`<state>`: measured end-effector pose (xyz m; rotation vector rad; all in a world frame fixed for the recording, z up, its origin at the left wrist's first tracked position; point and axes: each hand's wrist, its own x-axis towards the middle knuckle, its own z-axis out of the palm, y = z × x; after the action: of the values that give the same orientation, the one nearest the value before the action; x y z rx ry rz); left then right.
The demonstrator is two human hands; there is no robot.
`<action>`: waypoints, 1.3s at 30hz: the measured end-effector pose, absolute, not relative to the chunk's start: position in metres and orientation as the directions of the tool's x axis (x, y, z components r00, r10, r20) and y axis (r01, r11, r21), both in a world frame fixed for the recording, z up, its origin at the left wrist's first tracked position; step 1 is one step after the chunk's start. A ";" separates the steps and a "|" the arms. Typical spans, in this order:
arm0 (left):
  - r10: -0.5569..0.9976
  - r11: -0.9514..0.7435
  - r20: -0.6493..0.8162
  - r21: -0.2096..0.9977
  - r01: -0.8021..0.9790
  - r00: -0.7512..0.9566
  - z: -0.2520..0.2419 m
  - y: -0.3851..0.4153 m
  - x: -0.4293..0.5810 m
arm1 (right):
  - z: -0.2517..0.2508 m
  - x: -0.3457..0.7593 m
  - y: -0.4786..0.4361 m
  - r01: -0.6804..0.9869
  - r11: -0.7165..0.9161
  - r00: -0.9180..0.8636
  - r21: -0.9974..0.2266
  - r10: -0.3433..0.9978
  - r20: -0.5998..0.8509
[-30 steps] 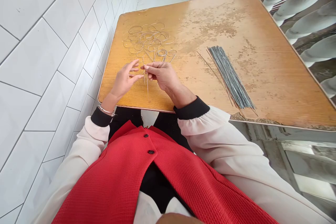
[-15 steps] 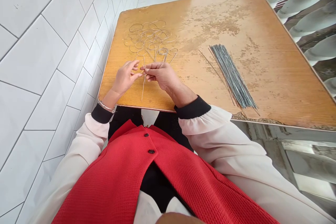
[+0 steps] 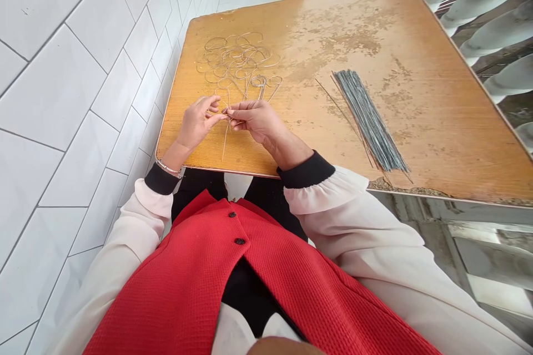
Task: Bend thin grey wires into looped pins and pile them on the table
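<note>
Near the table's front left edge, my two hands meet over a thin wire [image 3: 225,143] whose straight end points down toward me. My right hand [image 3: 255,120] pinches the wire between thumb and fingers. The thumb and fingers of my left hand [image 3: 199,121] close on the same wire from the other side, and its upper fingers are curled. The exact bend between the fingertips is hidden. Just beyond my hands lie several wires bent into loops [image 3: 239,58], tangled together, some with straight stems.
A bundle of straight grey wires [image 3: 368,122] lies on the right half of the wooden table [image 3: 441,89], with a few loose wires along its left side. White wall tiles [image 3: 83,122] run along the left, and a balustrade [image 3: 487,39] stands at the right.
My left thumb and fingertips have come in against the wire at my right fingertips. The wire's lower end has swung slightly left.
</note>
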<state>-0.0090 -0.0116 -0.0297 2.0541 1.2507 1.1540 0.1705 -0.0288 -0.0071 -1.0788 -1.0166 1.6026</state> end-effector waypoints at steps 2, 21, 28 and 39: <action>0.881 -0.471 0.418 0.747 0.469 0.219 -0.031 -0.012 -0.008 | -0.007 0.170 -0.030 -0.245 -0.229 -0.189 -0.942 0.964 -0.185; 0.908 -0.420 0.371 0.792 0.444 0.196 -0.031 -0.019 -0.008 | -0.011 0.168 -0.029 -0.281 -0.169 -0.137 -0.945 0.981 -0.134; 0.904 -0.426 0.398 0.820 0.382 0.154 -0.042 -0.020 0.000 | -0.009 0.167 -0.031 -0.275 -0.133 -0.122 -0.952 0.987 -0.103; 0.897 -0.441 0.419 0.826 0.352 0.141 -0.063 -0.014 0.003 | -0.019 0.168 -0.024 -0.291 -0.119 -0.129 -0.949 0.988 -0.084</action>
<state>0.0028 -0.0135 -0.0626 1.8734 1.1936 1.2850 0.1681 -0.0245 -0.0187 -0.9961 -1.0110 1.4974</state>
